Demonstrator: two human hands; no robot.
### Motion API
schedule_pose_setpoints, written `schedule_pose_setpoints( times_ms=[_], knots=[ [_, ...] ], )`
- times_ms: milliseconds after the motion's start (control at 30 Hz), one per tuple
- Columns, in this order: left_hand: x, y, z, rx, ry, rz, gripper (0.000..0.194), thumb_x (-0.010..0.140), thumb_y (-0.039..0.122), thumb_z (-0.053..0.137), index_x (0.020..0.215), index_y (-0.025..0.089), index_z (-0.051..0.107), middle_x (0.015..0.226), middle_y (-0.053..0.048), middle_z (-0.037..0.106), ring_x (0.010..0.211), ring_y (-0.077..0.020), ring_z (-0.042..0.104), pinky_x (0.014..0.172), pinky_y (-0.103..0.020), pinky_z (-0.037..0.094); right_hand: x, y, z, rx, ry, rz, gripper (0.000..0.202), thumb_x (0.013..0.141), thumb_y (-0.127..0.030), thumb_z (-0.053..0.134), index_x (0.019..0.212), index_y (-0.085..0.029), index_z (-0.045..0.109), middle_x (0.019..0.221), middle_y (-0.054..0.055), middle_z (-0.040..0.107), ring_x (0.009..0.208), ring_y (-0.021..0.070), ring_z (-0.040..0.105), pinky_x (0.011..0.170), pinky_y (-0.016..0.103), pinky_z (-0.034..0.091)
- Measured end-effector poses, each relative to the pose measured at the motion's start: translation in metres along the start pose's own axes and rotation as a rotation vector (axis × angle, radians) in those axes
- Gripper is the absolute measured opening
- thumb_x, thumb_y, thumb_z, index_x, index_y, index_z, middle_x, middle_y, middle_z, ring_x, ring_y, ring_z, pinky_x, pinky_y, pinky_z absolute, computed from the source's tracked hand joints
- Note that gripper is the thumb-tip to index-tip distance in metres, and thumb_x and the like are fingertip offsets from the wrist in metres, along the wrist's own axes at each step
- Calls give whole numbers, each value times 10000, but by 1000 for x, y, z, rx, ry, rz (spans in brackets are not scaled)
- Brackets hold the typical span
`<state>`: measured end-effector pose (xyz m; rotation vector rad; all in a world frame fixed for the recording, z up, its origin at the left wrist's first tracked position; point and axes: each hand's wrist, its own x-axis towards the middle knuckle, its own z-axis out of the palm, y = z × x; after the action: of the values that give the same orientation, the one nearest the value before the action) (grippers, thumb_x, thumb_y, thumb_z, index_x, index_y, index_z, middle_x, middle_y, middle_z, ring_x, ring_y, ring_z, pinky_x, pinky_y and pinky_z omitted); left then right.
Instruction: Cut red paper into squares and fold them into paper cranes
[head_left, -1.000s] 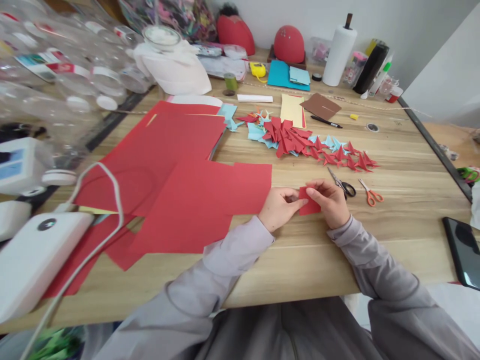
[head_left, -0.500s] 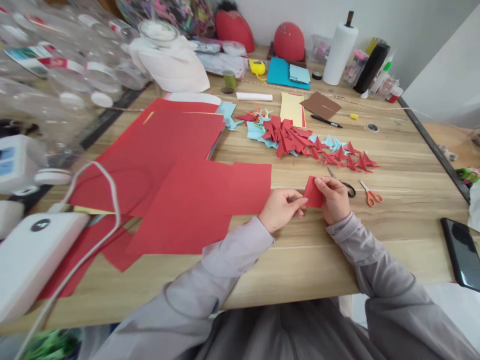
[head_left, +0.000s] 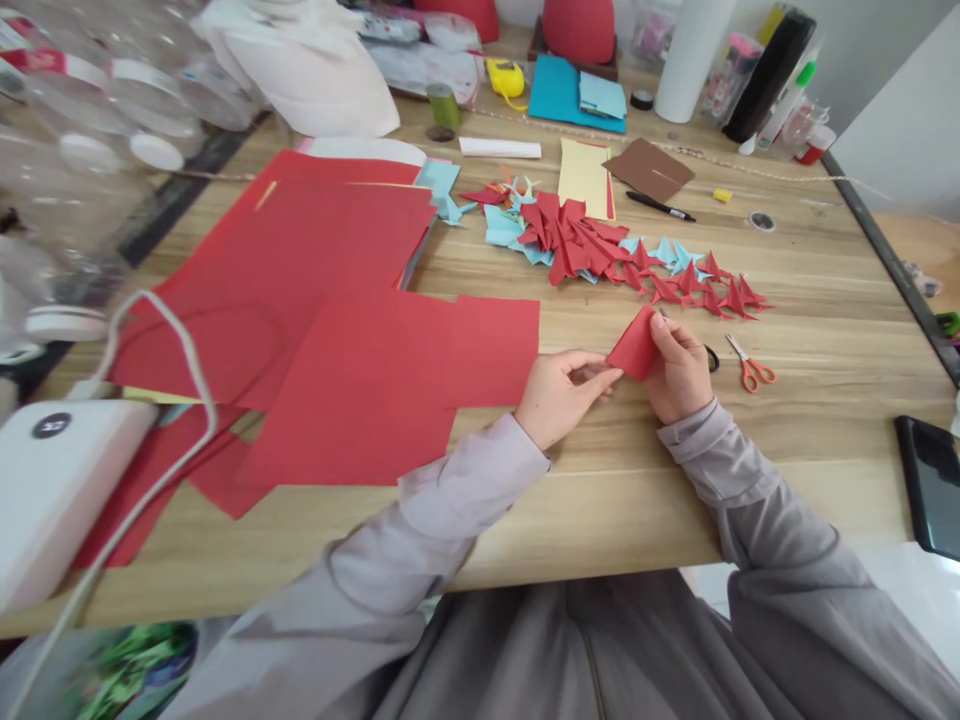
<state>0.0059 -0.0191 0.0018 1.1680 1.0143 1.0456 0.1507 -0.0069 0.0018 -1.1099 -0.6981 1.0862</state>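
Note:
A small piece of red paper (head_left: pixel 634 344) is held above the table between both hands. My left hand (head_left: pixel 564 392) pinches its lower left corner between thumb and fingers. On its right side, my right hand (head_left: pixel 679 368) grips it, thumb near the upper corner. The paper is tilted, one corner pointing up. Left of my hands lie large red paper sheets (head_left: pixel 360 390). Beyond them is a heap of folded red paper pieces (head_left: pixel 570 240), with light blue folded ones (head_left: pixel 679 257) among them. Black-handled scissors (head_left: pixel 712 358) are mostly hidden behind my right hand.
Orange-handled scissors (head_left: pixel 757 374) lie to the right, with a black phone (head_left: pixel 930 485) at the table's right edge. A white device with a cable (head_left: pixel 75 480) stands at left. Plastic bottles (head_left: pixel 150 100) crowd the back left. A black pen (head_left: pixel 660 206) and brown paper (head_left: pixel 651 170) lie farther back.
The red paper has been turned from nearly upright to a slant, with its upper corner now pointing up right. Both hands keep hold of it. The camera view has shifted downward.

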Motion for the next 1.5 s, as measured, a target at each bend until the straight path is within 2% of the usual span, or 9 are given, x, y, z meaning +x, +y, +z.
schedule_pose_setpoints(
  times_ms=[167, 367, 633, 767, 833, 1033, 1167, 1333, 1500],
  knots=[
    [-1, 3, 0, 43, 75, 79, 181, 725, 343, 724, 719, 164, 708, 610, -22, 685, 525, -140, 646, 537, -255, 546, -3, -1, 0, 52, -47, 49, 334, 599, -476, 822, 690, -233, 612, 703, -51, 653, 665, 122, 591, 642, 276, 527],
    [-1, 2, -1, 97, 139, 315, 142, 752, 306, 716, 713, 171, 701, 672, -16, 687, 513, -114, 633, 519, -231, 535, -6, -4, 3, 192, -119, 144, 301, 573, -393, 867, 706, -238, 646, 697, -70, 671, 625, 100, 595, 600, 238, 541],
    [1, -3, -1, 126, 158, 453, 125, 752, 290, 729, 732, 168, 708, 687, -30, 692, 538, -121, 636, 509, -236, 538, -6, -5, 2, 208, -214, 186, 237, 660, -387, 823, 771, -265, 654, 815, -57, 715, 766, 135, 657, 745, 289, 568],
    [0, -2, -1, 179, 208, 534, 95, 770, 257, 714, 717, 178, 709, 684, -22, 693, 576, -119, 643, 534, -227, 542, -4, -2, 0, 223, -256, 203, 244, 666, -402, 816, 793, -282, 647, 819, -75, 709, 748, 120, 653, 667, 255, 552],
    [0, -1, -2, 190, 223, 548, 79, 765, 242, 717, 720, 177, 710, 699, -26, 701, 596, -123, 649, 548, -230, 547, -3, -1, -1, 213, -275, 209, 244, 682, -416, 803, 819, -292, 643, 835, -77, 708, 752, 121, 654, 640, 250, 544],
    [0, 2, -1, 192, 235, 551, 79, 726, 239, 753, 729, 171, 711, 697, -27, 710, 577, -119, 641, 528, -225, 538, -1, 2, -2, 238, -297, 207, 265, 674, -410, 813, 828, -294, 632, 846, -83, 700, 773, 120, 653, 689, 267, 556],
    [-1, 3, -1, 201, 208, 552, 66, 774, 227, 709, 735, 173, 713, 692, -28, 707, 589, -119, 644, 536, -225, 535, -1, 2, -2, 218, -296, 190, 242, 703, -410, 793, 837, -294, 628, 839, -75, 699, 778, 127, 655, 667, 269, 554],
    [-2, 3, -3, 255, 226, 607, 64, 785, 188, 686, 724, 176, 702, 700, -27, 702, 607, -121, 644, 566, -235, 537, -3, 1, -1, 273, -275, 224, 254, 664, -372, 823, 813, -290, 634, 821, -85, 701, 733, 116, 647, 644, 257, 554],
    [-1, 4, -3, 224, 245, 589, 43, 770, 173, 695, 727, 171, 699, 687, -24, 691, 604, -122, 642, 554, -234, 532, -5, -1, 2, 279, -257, 245, 272, 636, -374, 838, 810, -292, 646, 851, -77, 712, 753, 126, 651, 686, 278, 564]
  ],
)
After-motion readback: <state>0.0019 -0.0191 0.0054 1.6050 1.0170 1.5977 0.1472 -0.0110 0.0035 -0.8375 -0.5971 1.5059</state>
